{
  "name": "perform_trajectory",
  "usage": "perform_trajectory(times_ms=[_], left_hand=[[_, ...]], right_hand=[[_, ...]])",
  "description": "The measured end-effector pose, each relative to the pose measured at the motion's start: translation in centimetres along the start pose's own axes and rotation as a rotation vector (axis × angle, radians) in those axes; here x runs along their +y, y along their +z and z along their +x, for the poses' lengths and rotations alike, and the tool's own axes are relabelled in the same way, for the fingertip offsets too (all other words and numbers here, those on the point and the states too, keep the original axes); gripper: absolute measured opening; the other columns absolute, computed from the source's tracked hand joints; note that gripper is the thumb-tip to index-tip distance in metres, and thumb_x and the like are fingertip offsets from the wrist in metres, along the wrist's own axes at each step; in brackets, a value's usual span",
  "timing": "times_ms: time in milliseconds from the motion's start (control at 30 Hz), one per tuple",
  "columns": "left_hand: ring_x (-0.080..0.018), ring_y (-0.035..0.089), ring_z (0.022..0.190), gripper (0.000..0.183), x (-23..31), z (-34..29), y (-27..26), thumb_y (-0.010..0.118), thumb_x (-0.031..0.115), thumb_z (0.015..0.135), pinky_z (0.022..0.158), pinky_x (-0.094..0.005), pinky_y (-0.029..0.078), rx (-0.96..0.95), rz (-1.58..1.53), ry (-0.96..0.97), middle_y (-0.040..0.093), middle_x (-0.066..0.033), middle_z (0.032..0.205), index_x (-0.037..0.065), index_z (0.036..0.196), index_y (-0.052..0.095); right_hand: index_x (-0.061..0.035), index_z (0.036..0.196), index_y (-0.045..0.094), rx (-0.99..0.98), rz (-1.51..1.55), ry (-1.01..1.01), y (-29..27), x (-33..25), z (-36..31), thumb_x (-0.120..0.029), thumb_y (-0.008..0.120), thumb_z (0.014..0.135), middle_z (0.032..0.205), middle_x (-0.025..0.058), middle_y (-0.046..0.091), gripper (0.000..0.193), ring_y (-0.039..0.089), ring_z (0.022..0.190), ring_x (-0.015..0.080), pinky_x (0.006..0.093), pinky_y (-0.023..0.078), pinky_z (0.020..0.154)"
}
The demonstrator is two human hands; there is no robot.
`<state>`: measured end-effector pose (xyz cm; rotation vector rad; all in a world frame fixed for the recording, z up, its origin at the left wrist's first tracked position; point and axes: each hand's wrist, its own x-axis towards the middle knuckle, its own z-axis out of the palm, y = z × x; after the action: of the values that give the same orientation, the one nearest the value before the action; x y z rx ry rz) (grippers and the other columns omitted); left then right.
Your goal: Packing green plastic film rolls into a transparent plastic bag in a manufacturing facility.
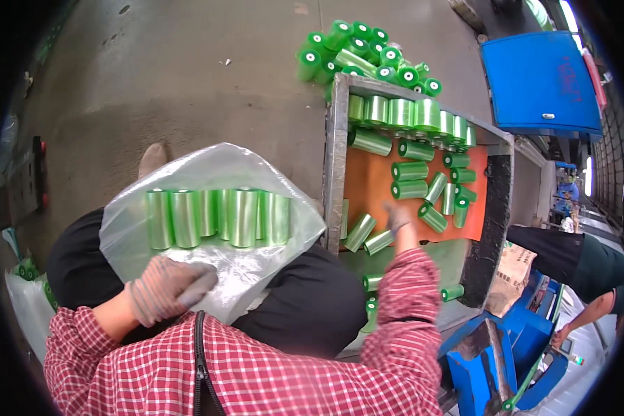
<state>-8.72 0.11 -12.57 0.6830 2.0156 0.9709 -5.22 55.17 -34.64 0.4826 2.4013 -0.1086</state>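
Curled at the near edge of the clear, thin plastic bag point(218, 161) across the lap, the grey knit-gloved left hand point(173, 288) has its fingers bent; whether it pinches the film I cannot tell. Loosely open and blurred, the grey-gloved right hand point(399, 218) reaches into the grey-rimmed, box-like bin point(336, 173) at 3 o'clock from the bag, with no roll visible in its fingers.

At 1 o'clock from the left hand, shiny green cylindrical film rolls point(244, 218) stand side by side, seemingly inside the bag. More such green rolls point(410, 189) lie loose in the bin, over an orange sheet point(378, 180), pointing various ways; the nearest sit at 7 and 8 o'clock from the right hand.

To do this well, I would grasp each roll round its middle, turn it to match the bagged row, and set it down gently. Keeping the near edge raised should stop the limp film folding under, while level knees should keep the row from toppling
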Motion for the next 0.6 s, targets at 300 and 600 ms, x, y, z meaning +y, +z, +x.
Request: perform_trajectory(times_ms=[300,600], left_hand=[[-0.0327,0.059,0.062,0.021,-0.5,2.7,2.2,0.049,0.022,0.085,0.057,-0.0409,0.046,0.067,0.425,-0.217,0.059,-0.0164,0.067,0.004,0.082,0.058],[-0.0306,0.064,0.079,0.021,-1.7,-0.3,5.5,0.051,0.012,0.073,0.067,-0.0406,0.05,-0.299,0.642,-0.098,0.065,-0.0172,0.083,0.005,0.086,0.066]], right_hand=[[0.0022,0.115,0.043,0.491,0.942,0.542,6.1,-6.4,-7.2,-0.024,0.076,0.062,0.11,0.0175,0.055,0.068,0.054,0.1,0.0312,0.0388,0.042,0.087],[-0.0045,0.113,0.05,0.031,1.94,-0.303,-15.4,-16.3,-26.4,-0.039,0.062,0.079,0.1,0.0093,0.057,0.051,0.059,0.083,0.0204,0.0377,0.051,0.073]])
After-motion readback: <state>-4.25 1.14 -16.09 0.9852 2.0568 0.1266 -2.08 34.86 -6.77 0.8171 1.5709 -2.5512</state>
